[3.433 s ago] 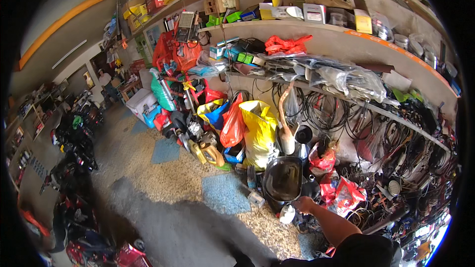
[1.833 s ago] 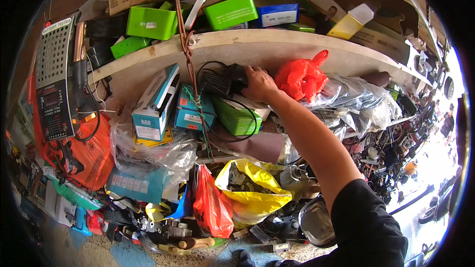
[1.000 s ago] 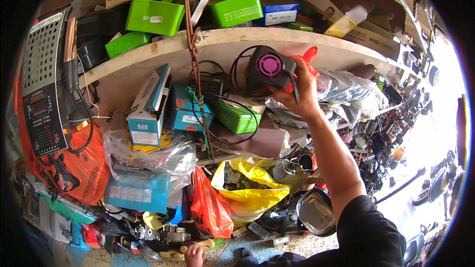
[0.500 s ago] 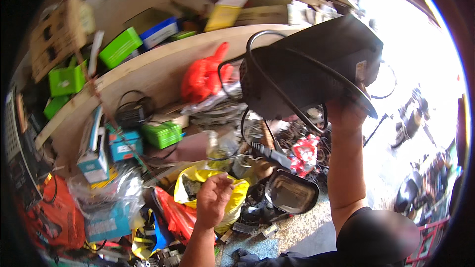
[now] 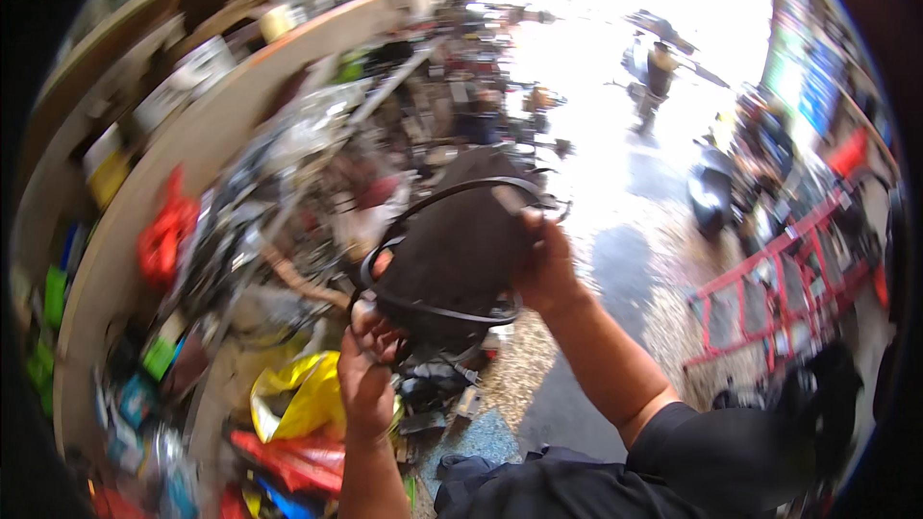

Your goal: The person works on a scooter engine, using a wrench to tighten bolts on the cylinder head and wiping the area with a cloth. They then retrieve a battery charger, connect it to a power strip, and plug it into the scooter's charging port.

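A black box-shaped device (image 5: pixel 457 240) with a thick black cable (image 5: pixel 433 312) looped around it is held up in front of me. My right hand (image 5: pixel 550 264) grips its right side, with the fingers partly hidden behind the edge. At the near left corner, my left hand (image 5: pixel 370 360) has its fingers curled against the device and its cable. Motion blur softens the outline, and the device's underside is hidden.
Parts and bags clutter the left, including a yellow bag (image 5: pixel 303 399) and red plastic (image 5: pixel 288 461). A wooden shelf edge (image 5: pixel 240 86) runs behind a red bag (image 5: pixel 165 235). To the right lies a red metal ladder (image 5: pixel 769 293); a motorcycle (image 5: pixel 659 62) stands in the bright opening ahead.
The view has swung right toward the bright opening. The black device has come down and nearer my body. My left hand, earlier apart from it, is now at its near left corner.
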A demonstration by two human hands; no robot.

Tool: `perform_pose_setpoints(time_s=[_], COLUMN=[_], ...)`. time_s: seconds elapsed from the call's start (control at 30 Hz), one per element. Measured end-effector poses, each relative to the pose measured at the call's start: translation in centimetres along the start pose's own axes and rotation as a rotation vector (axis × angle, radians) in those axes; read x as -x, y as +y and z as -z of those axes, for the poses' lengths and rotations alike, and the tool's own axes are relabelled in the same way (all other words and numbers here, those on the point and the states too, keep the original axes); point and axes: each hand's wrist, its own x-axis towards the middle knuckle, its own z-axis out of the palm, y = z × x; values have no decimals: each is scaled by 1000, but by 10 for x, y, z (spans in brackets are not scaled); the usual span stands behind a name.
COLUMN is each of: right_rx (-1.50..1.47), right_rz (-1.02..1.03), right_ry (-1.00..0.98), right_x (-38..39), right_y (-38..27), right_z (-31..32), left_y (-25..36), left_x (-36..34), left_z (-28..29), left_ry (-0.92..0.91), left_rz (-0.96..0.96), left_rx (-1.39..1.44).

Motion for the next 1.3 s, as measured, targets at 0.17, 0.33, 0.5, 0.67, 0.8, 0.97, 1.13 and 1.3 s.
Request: perform_pose_setpoints(time_s=[0.17, 0.33, 0.5, 0.67, 0.8, 0.97, 1.13, 1.3], right_rx=[258, 421, 401, 426, 821, 973, 953, 1024], right_rz=[86, 137, 191, 220, 119, 178, 155, -226], right_ry=[413, 653, 726, 692, 926, 1004, 1088, 999], right_x=[99, 159, 193, 178, 161, 161, 170, 188], right_y=[-71, -112, -164, -212, -254, -318, -403, -518], right_z=[0, -2, 17, 46, 75, 104, 132, 170], left_y=[-63, -103, -171, -262, -294, -332, -390, -448], left_x=[-2, -22, -59, -81, -120, -193, -249, -339], left_z=[-83, -141, -161, -217, -264, -308, -362, -420], left_ry=[-171, -506, -625, -368, -609, -652, -778, -874], left_rz=[233, 155, 673, 925, 811, 1356, 1470, 1157], left_rx=[116, -289, 656, 737, 415, 908, 1062, 457])
